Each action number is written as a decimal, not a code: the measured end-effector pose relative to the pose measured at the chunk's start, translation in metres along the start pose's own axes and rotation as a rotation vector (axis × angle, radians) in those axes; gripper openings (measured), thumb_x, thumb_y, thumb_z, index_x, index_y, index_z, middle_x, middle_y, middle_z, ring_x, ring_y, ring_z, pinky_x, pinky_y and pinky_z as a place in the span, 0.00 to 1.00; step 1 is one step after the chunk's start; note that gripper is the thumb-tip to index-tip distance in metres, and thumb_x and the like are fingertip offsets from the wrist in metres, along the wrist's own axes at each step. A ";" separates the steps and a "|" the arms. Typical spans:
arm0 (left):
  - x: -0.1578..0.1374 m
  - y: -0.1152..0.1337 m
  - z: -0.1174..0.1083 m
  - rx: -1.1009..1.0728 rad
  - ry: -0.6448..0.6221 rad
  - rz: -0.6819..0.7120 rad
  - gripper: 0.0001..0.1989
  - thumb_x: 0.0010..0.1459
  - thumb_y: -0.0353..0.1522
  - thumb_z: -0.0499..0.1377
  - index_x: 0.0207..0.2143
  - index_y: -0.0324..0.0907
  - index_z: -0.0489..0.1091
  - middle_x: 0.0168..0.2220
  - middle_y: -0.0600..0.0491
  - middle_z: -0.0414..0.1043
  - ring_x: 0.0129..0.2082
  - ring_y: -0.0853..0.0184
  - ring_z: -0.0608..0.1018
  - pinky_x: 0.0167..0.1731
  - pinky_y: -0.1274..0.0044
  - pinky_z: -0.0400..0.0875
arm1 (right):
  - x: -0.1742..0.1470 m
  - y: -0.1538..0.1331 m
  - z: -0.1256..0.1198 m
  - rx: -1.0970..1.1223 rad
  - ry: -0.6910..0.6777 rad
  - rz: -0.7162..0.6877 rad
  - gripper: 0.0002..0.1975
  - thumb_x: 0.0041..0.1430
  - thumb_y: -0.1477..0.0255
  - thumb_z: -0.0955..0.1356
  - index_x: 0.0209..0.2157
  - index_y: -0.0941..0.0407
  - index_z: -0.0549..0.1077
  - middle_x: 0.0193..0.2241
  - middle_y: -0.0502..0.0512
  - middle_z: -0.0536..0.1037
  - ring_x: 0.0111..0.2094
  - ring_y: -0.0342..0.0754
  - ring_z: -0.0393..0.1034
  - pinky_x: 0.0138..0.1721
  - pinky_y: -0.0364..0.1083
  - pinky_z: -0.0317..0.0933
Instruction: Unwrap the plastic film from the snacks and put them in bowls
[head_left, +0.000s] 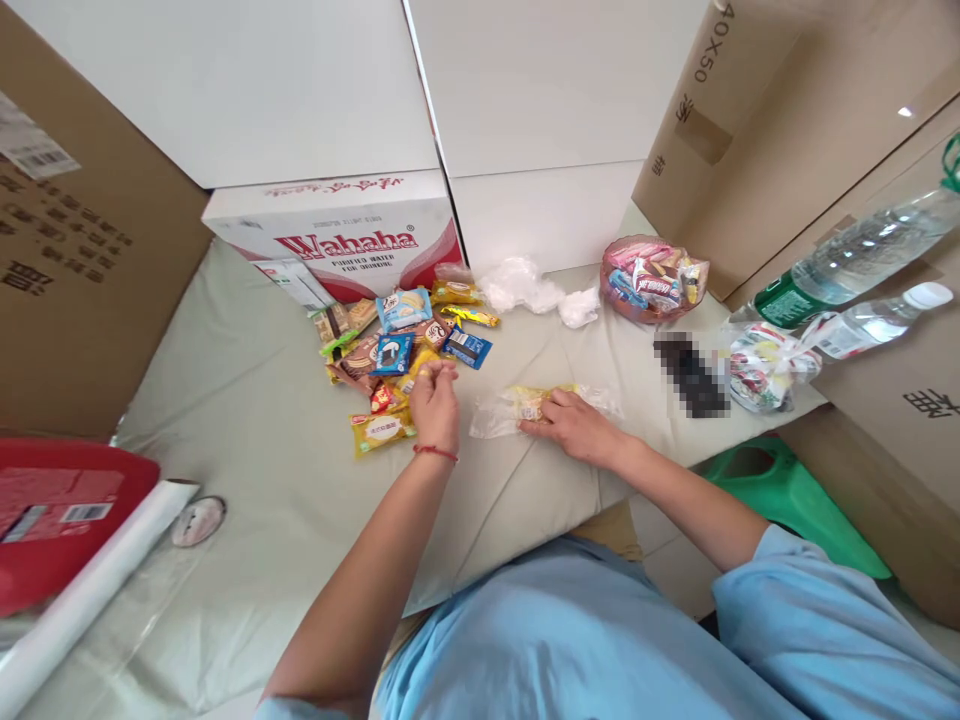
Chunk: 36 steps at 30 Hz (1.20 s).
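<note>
My left hand [436, 405], with a red string bracelet at the wrist, is at the near right edge of a pile of wrapped snacks [365, 355]. Its fingers are curled together against yellow wrappers; whether a packet is between them is hidden. Just in front of the wrist, to its left, lies a yellow snack packet [382, 430]. My right hand [576, 425] rests on a clear plastic bag [491, 415], fingers bent over it and the index finger pointing left. A yellow packet [528, 402] shows inside the bag, partly under the fingers.
Crumpled clear bags [521, 287] and a pink bowl of snacks [652, 300] stand at the back. On the right are a blurred dark object [691, 375], a knotted bag [769, 370] and water bottles [847, 260]. A Wahaha box [337, 235] and a white roll [90, 590] lie leftward.
</note>
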<state>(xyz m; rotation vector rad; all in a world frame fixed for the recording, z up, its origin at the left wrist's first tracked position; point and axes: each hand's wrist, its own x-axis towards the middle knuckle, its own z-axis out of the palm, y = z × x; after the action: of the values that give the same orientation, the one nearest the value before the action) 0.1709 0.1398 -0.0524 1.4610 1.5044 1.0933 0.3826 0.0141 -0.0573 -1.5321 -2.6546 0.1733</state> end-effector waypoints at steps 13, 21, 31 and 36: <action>-0.021 0.019 -0.023 0.544 -0.627 0.073 0.10 0.56 0.39 0.59 0.35 0.43 0.74 0.25 0.54 0.74 0.27 0.65 0.75 0.28 0.76 0.64 | 0.002 0.002 0.000 0.149 0.017 0.034 0.22 0.76 0.70 0.58 0.62 0.43 0.73 0.38 0.58 0.70 0.44 0.55 0.57 0.44 0.51 0.56; -0.066 0.026 0.041 0.276 -0.597 0.254 0.19 0.58 0.29 0.54 0.50 0.39 0.75 0.48 0.44 0.78 0.47 0.60 0.79 0.51 0.68 0.74 | -0.030 0.007 -0.011 0.455 0.176 -0.060 0.20 0.67 0.78 0.62 0.54 0.51 0.78 0.50 0.62 0.75 0.56 0.57 0.63 0.57 0.57 0.62; -0.103 0.032 0.048 0.956 -0.625 0.602 0.25 0.66 0.26 0.49 0.65 0.36 0.65 0.57 0.37 0.70 0.55 0.51 0.71 0.41 0.65 0.75 | -0.058 0.016 0.000 0.241 0.409 0.770 0.09 0.65 0.66 0.69 0.44 0.54 0.77 0.51 0.65 0.73 0.50 0.61 0.69 0.49 0.58 0.67; -0.103 0.030 0.050 0.979 -0.599 0.688 0.22 0.69 0.26 0.47 0.60 0.34 0.70 0.54 0.37 0.73 0.52 0.51 0.73 0.46 0.61 0.72 | -0.022 0.012 -0.031 0.412 0.397 0.734 0.05 0.66 0.72 0.65 0.38 0.53 0.74 0.37 0.55 0.76 0.38 0.50 0.73 0.42 0.47 0.64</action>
<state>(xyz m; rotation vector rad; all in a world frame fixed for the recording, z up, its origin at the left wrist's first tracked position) 0.2343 0.0398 -0.0461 2.7975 1.1126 0.0916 0.4075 0.0023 -0.0285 -2.0287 -1.5514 0.3738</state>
